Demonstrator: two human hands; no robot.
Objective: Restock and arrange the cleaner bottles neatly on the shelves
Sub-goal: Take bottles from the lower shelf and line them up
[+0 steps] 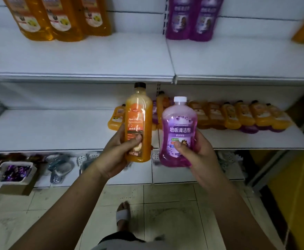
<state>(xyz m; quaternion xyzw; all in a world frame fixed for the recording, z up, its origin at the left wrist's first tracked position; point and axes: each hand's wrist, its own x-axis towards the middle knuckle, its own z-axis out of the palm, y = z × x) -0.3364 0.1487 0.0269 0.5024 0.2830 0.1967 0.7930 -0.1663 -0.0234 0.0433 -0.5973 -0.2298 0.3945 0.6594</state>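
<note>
While the left hand [119, 152] is gripping an orange bottle [138, 123] upright, the right hand [195, 156] is clutching a purple bottle [179, 130] just beside it, near the middle shelf [57, 130].

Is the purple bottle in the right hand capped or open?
Capped. A white cap sits on the neck of the purple bottle, which the right hand holds upright.

My left hand [117, 154] grips the orange bottle [138, 114] low on its body, thumb across the label. My right hand [200, 157] grips the purple bottle [179, 120] likewise. Both forearms reach forward, hands level, near each other, not touching.
</note>
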